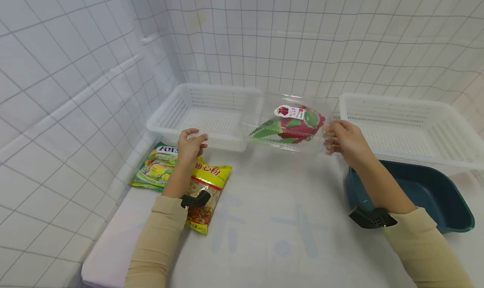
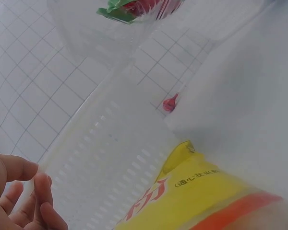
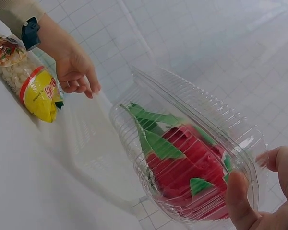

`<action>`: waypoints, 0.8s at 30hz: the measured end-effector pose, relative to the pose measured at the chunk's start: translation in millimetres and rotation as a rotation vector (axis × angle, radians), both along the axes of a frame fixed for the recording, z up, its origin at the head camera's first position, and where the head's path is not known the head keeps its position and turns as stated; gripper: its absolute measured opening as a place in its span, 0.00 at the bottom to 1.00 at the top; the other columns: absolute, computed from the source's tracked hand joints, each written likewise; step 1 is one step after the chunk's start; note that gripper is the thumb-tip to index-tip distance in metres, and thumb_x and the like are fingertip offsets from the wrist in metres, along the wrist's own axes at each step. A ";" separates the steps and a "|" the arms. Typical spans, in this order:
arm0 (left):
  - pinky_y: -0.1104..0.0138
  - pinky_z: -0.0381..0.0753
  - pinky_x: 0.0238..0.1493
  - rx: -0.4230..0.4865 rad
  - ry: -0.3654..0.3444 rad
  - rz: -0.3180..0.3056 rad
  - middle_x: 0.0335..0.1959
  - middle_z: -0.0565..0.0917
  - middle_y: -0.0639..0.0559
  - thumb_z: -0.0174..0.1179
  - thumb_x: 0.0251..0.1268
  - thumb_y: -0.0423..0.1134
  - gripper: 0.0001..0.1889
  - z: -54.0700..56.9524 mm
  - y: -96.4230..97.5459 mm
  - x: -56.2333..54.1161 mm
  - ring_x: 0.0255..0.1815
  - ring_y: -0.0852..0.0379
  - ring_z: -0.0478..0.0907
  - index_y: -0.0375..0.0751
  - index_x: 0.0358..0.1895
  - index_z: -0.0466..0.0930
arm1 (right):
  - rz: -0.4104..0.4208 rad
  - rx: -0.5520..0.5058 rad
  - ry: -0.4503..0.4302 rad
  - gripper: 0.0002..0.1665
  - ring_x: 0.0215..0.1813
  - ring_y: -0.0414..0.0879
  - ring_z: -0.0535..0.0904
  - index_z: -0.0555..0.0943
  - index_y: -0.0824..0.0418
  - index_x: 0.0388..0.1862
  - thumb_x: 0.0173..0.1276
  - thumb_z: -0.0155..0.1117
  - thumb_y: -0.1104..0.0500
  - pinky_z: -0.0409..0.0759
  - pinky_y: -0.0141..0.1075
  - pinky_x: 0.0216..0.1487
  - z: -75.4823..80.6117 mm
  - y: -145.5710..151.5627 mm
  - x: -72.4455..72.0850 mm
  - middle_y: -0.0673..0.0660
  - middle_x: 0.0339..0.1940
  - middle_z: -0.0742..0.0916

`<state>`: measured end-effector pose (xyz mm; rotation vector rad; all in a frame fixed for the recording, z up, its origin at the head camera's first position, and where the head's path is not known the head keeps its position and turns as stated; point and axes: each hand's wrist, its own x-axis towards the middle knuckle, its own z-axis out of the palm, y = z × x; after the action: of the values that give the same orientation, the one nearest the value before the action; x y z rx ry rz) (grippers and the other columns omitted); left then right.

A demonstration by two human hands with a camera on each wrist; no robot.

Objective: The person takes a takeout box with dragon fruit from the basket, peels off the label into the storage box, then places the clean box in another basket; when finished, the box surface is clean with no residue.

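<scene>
1. The right hand (image 1: 345, 140) is pinching the clear clamshell (image 1: 287, 122) of dragon fruit by its end, holding it aloft over the left white basket (image 1: 170, 111).
2. The left hand (image 1: 190, 144) is hovering relaxed and empty near that basket's rim; supporting the clamshell's free end would be steadying it.

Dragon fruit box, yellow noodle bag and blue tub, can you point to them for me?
dragon fruit box (image 1: 291, 122), head view, on the red fruit inside the clear lid.
yellow noodle bag (image 1: 209, 183), head view, on its yellow upper half.
blue tub (image 1: 423, 191), head view, on its bare inner floor.
</scene>
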<state>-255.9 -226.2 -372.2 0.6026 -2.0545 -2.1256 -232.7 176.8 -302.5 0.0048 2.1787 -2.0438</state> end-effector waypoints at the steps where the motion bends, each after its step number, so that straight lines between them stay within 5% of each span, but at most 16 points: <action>1: 0.74 0.74 0.27 0.001 -0.001 0.001 0.37 0.81 0.53 0.62 0.67 0.38 0.18 -0.2 -0.1 0.0 0.26 0.60 0.78 0.49 0.55 0.66 | -0.001 -0.004 -0.004 0.37 0.25 0.39 0.74 0.53 0.73 0.72 0.75 0.51 0.53 0.78 0.28 0.28 -0.2 2.4 1.7 0.53 0.33 0.77; 8: 0.74 0.73 0.27 0.012 0.008 0.003 0.37 0.81 0.53 0.62 0.67 0.37 0.17 -0.1 -0.2 0.7 0.27 0.59 0.78 0.49 0.53 0.66 | 0.010 0.004 -0.013 0.41 0.24 0.39 0.74 0.46 0.72 0.76 0.75 0.51 0.54 0.78 0.29 0.26 -1.2 13.2 12.3 0.53 0.33 0.76; 24: 0.74 0.74 0.27 0.015 0.005 0.004 0.37 0.81 0.53 0.63 0.67 0.39 0.17 -0.5 -0.6 1.0 0.29 0.57 0.79 0.50 0.53 0.66 | 0.013 0.008 -0.046 0.37 0.29 0.40 0.77 0.51 0.71 0.74 0.76 0.52 0.54 0.79 0.30 0.29 -10.7 28.8 41.6 0.52 0.38 0.80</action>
<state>-254.9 -226.8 -372.8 0.6017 -2.0346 -2.1407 -191.1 205.5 -313.1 0.0373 2.1540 -2.0077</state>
